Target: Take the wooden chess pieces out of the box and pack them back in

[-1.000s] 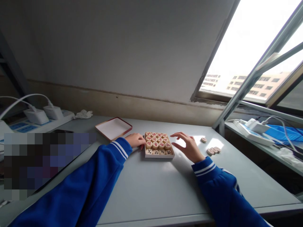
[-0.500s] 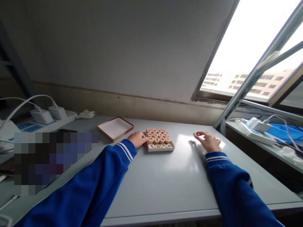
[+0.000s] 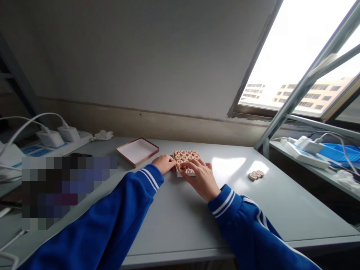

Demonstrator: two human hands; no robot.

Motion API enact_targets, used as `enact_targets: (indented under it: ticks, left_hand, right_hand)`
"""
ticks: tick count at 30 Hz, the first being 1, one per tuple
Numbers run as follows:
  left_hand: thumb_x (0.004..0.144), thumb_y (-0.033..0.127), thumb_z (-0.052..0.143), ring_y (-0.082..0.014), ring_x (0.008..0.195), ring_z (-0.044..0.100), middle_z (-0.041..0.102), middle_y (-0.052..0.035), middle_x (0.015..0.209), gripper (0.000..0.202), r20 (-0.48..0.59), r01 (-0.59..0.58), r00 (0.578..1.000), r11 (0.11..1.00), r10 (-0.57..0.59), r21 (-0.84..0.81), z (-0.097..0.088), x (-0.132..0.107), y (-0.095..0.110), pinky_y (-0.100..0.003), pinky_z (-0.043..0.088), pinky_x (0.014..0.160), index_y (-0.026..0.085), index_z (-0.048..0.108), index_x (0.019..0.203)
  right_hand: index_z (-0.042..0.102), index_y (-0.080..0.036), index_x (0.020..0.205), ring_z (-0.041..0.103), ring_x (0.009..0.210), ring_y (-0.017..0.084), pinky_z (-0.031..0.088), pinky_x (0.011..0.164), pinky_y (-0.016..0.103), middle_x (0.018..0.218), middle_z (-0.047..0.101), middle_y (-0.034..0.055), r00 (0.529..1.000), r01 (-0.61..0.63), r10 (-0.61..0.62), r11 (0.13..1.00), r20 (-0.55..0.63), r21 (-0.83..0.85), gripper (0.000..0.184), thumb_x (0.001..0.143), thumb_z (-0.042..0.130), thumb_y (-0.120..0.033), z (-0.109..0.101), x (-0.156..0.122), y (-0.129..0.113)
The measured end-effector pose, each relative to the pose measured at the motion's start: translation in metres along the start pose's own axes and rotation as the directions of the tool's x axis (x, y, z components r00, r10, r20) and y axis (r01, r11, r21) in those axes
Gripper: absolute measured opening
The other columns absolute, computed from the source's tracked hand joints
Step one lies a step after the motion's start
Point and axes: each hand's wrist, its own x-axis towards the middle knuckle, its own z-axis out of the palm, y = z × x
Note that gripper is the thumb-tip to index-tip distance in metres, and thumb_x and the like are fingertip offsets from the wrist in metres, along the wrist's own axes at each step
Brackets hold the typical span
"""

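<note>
A shallow box (image 3: 178,174) of wooden xiangqi pieces (image 3: 184,153) lies on the desk, with red characters on the pieces that show. At its left wall, my left hand (image 3: 164,164) grips the edge with fingers held together. Over the box's front part reaches my right hand (image 3: 203,179), its thumb and fingertips closed on a xiangqi piece (image 3: 182,168) at the front left corner. This hand hides much of the front rows. Several loose pieces (image 3: 256,175) lie together on the right of the desk.
The box lid (image 3: 138,151) rests inside up, left of the box. Power strips with chargers (image 3: 50,138) and cables stand at the far left, and another power strip (image 3: 305,153) is on the right shelf. A metal post (image 3: 266,144) rises at the desk's back right.
My right hand has moved left from the loose pieces to the front of the box, bringing a piece. The loose pieces are now uncovered. My left hand has stayed at the box.
</note>
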Motion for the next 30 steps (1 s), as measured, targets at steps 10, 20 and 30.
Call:
enact_targets:
  ticks: [10,20,30]
  left_hand:
    - [0.073,0.039,0.034,-0.0143,0.061,0.054,0.061,-0.0015,0.061,0.038,0.062,-0.052,0.997,0.999,0.052,-0.013,-0.004,0.002,-0.002,-0.023,0.036,0.062,0.018,0.061,0.056]
    - [0.074,0.041,0.033,-0.0136,0.059,0.053,0.061,-0.0016,0.058,0.044,0.164,-0.08,0.983,0.996,0.083,-0.025,-0.009,0.0,-0.002,-0.023,0.036,0.065,0.018,0.058,0.045]
    - [0.068,0.042,0.04,-0.0127,0.056,0.049,0.057,0.0004,0.056,0.035,0.168,-0.07,0.984,0.997,0.065,0.028,-0.01,-0.004,0.002,-0.022,0.031,0.055,0.019,0.062,0.053]
  right_hand:
    - [0.056,-0.027,0.098,0.047,0.092,0.019,0.027,0.073,0.032,0.1,0.059,0.0023,0.998,0.019,-0.023,0.997,-0.05,-0.081,0.02,0.08,0.048,-0.033,-0.006,0.001,0.007]
    - [0.06,-0.02,0.096,0.049,0.092,0.027,0.031,0.071,0.038,0.097,0.057,0.0095,0.815,-0.541,0.568,0.673,-0.117,-0.503,0.03,0.075,0.049,-0.038,-0.064,-0.047,0.133]
    - [0.063,-0.02,0.082,0.055,0.06,0.016,0.042,0.064,0.032,0.079,0.059,0.0039,0.911,-0.41,0.412,0.91,0.023,-0.065,0.024,0.071,0.053,-0.038,-0.063,-0.058,0.154]
